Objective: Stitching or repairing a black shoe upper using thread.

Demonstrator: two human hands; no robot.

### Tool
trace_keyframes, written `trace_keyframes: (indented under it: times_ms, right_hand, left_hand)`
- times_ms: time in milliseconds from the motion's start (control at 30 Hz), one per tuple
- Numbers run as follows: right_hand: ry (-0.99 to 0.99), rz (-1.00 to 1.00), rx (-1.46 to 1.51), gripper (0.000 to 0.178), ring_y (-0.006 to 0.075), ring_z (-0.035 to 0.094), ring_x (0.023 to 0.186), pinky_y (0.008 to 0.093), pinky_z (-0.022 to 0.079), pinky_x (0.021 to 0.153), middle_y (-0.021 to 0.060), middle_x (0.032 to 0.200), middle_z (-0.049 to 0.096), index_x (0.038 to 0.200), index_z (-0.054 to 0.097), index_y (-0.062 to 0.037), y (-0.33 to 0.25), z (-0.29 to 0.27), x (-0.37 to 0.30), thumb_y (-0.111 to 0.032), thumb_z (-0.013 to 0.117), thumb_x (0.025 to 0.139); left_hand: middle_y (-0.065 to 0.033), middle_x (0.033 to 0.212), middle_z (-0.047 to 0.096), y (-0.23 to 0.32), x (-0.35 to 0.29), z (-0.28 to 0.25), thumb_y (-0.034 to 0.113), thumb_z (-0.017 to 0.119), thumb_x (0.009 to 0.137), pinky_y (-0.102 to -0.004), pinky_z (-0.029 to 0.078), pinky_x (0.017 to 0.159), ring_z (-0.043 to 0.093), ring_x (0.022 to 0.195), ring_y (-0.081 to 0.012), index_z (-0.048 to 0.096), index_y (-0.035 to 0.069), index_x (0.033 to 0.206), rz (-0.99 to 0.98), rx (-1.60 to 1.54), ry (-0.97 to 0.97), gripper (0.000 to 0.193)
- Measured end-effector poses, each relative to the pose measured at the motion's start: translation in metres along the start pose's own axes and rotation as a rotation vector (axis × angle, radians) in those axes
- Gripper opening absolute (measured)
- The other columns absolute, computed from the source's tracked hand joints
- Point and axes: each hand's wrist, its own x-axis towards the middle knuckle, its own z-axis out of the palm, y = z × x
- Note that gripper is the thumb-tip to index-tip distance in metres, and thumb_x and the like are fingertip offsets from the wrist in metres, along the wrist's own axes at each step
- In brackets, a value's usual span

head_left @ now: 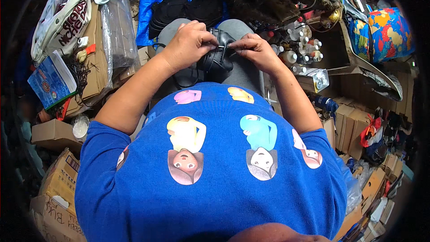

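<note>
The left hand [188,42] and the right hand [257,50] meet over a black leather item [218,62], thumb and fingers of each closed in a pinch at its upper part, the two sets of fingertips just apart; the exact bit of strap or edge between them is too small to tell; the item hangs directly below the grip, between the grey-clad knees [242,27]; nearer the body than the grip lies the blue shirt [224,152], printed with cartoon figures.

Just beyond the grip, a blue plastic sheet [150,2] spreads out with a pile of black pieces [172,13] on it; to the right of the grip, near the right hand, small capped bottles [291,57] stand in a cluster; farther right sits a bundle with a bright splashed pattern [389,33]; well to the left of the grip are a plastic-wrapped stack [120,31], a white cloth bag [56,24] and, nearer the body, a blue-covered book [50,80] and an open cardboard box [53,133].
</note>
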Motion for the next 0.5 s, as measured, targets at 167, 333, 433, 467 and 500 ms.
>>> trace_keyframes:
  times_ms: [167,333,433,467,500]
  right_hand:
    - [0.001,0.033,0.06,0.027,0.0157,0.058,0.086,0.029,0.046,0.08,0.0044,0.083,0.065,0.102,0.071,-0.014,0.001,0.0,-0.002,-0.008,0.069,0.075]
    - [0.083,0.076,0.2,0.027,0.0167,0.06,0.082,0.0313,0.047,0.078,0.0087,0.086,0.068,0.101,0.071,-0.0093,-0.001,0.012,-0.001,-0.011,0.074,0.074]
    - [0.188,0.001,0.021,0.026,0.0166,0.061,0.079,0.0322,0.048,0.076,0.009,0.085,0.068,0.097,0.071,-0.0072,-0.001,0.02,0.0,-0.012,0.076,0.072]
    - [0.182,-0.011,0.041,0.026,0.0166,0.061,0.079,0.0322,0.048,0.076,0.009,0.085,0.068,0.097,0.071,-0.0072,-0.002,0.022,0.0,-0.012,0.076,0.072]
    - [0.208,0.017,0.05,0.023,0.0167,0.06,0.079,0.0321,0.048,0.075,0.0087,0.083,0.068,0.094,0.071,-0.0068,-0.002,0.024,0.001,-0.012,0.076,0.072]
  left_hand:
    - [-0.0047,0.072,0.056,-0.006,-0.003,-0.001,0.007,0.072,0.071,-0.0326,0.043,0.07,0.055,0.075,-0.0217,0.072,0.013,0.09,0.051,-0.059,0.022,0.019]
    - [-0.0059,0.078,0.061,-0.007,-0.003,0.0,0.005,0.071,0.072,-0.0315,0.046,0.069,0.058,0.077,-0.0206,0.071,0.01,0.094,-0.178,-0.255,-0.078,0.023]
    - [-0.0069,0.08,0.064,-0.004,-0.002,0.004,0.005,0.071,0.071,-0.0318,0.047,0.07,0.06,0.077,-0.0209,0.07,0.008,0.094,-0.309,-0.317,-0.089,0.023]
    - [-0.0069,0.08,0.064,-0.003,-0.002,0.005,0.005,0.071,0.071,-0.0318,0.047,0.07,0.06,0.077,-0.0209,0.07,0.008,0.094,-0.324,-0.308,-0.087,0.023]
    - [-0.0074,0.078,0.064,-0.001,-0.001,0.006,0.006,0.071,0.071,-0.0323,0.047,0.07,0.06,0.077,-0.0215,0.07,0.007,0.092,-0.294,-0.285,-0.055,0.021]
